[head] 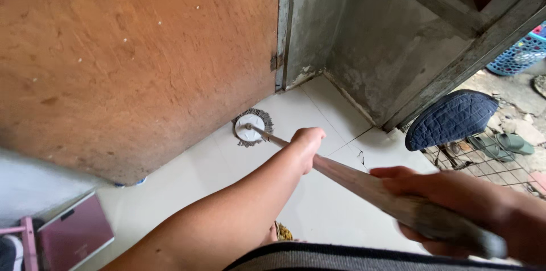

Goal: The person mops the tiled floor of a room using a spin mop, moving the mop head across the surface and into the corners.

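Far left of both hands, low: pink flat case [74, 234] lying on floor by pale wall. Above it, big brown wooden door [131, 60], closed side on to white tiled floor [187, 185]. Just ahead of left hand [307, 143]: round mop head [251, 127], white disc w/ grey fringe, flat on tile at door's foot. Left hand fisted tight round mop handle [341, 177], approx mid-shaft. Handle running back, diag, to right hand [438, 200], also clamped on it near grey upper end. Beyond hands: grey concrete wall corner [364, 49]. Right of right hand: dark blue quilted cushion [452, 118], green sandals [503, 144] on wire grate, blue basket [520, 55] far up at edge.
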